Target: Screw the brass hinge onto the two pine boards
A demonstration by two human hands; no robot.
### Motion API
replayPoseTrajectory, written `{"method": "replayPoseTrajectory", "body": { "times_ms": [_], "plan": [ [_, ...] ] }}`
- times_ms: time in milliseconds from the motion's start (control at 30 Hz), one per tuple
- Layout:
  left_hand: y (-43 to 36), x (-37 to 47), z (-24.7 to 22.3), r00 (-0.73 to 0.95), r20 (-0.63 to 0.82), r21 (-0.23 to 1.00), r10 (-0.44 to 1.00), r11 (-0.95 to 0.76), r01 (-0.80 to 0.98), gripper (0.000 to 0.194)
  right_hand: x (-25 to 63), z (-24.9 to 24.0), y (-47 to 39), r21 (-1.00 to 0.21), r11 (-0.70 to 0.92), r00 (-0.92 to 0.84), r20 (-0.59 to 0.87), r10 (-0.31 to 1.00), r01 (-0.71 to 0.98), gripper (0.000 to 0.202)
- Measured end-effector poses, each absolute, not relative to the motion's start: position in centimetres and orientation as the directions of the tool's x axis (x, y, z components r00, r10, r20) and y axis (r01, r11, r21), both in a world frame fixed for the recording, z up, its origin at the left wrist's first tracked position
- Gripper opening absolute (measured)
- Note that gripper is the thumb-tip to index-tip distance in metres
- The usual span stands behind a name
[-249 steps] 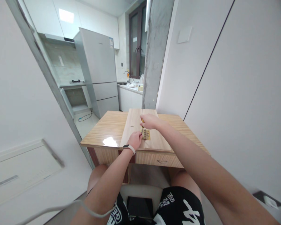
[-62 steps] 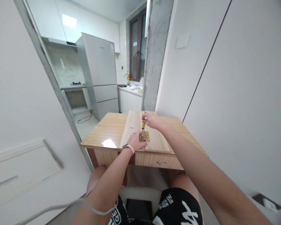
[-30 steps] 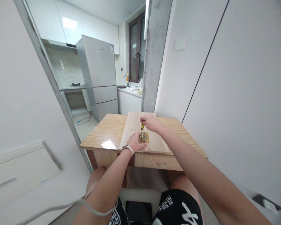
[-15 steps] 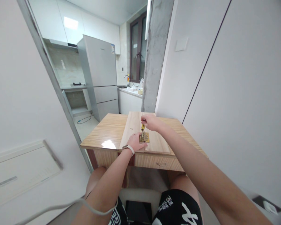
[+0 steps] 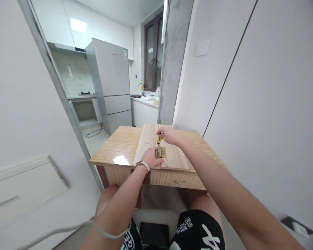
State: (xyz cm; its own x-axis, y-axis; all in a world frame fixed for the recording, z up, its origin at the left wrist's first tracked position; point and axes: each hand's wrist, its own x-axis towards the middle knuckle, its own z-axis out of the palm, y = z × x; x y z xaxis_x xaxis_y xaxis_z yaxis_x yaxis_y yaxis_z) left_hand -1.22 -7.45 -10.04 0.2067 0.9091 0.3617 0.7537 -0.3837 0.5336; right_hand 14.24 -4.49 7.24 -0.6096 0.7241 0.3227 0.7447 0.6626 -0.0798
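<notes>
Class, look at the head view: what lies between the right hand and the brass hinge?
A yellow-handled screwdriver: the right hand grips it near the top, and it slants down to the hinge, as the head view shows.

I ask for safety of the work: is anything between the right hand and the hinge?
Only the yellow-handled screwdriver, held in the right hand, spans the gap to the hinge; nothing else visible stands there. The left hand is close, at the hinge's left side, beside the shaft.
</notes>
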Motion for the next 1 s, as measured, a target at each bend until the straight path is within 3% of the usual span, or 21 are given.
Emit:
{"method": "replayPoseTrajectory", "body": {
  "times_ms": [300, 433, 533, 700, 1000],
  "plan": [
    [-7.2, -1.3, -10.3, 0.213, 0.382, 0.525, 0.899, -0.4, 0.751, 0.074, 14.1, 7.3, -5.1, -0.033, 0.585, -0.549, 0.305, 0.778, 0.81, 0.013],
    [-7.2, -1.4, -10.5, 0.216, 0.389, 0.527, 0.895, -0.409, 0.745, 0.074, 14.1, 7.3, -5.2, -0.016, 0.564, -0.531, 0.314, 0.787, 0.826, 0.026],
    [-7.2, -1.3, -10.4, 0.213, 0.392, 0.53, 0.895, -0.409, 0.743, 0.075, 14.1, 7.1, -5.3, -0.008, 0.577, -0.539, 0.344, 0.769, 0.817, 0.023],
    [-7.3, -1.3, -10.3, 0.219, 0.392, 0.526, 0.893, -0.413, 0.744, 0.076, 14.2, 6.5, -5.4, -0.056, 0.651, -0.577, 0.412, 0.706, 0.757, 0.008],
    [-7.3, -1.3, -10.3, 0.22, 0.383, 0.52, 0.897, -0.406, 0.751, 0.07, 14.2, 6.8, -5.0, -0.128, 0.647, -0.584, 0.327, 0.743, 0.752, 0.017]
  ]
}}
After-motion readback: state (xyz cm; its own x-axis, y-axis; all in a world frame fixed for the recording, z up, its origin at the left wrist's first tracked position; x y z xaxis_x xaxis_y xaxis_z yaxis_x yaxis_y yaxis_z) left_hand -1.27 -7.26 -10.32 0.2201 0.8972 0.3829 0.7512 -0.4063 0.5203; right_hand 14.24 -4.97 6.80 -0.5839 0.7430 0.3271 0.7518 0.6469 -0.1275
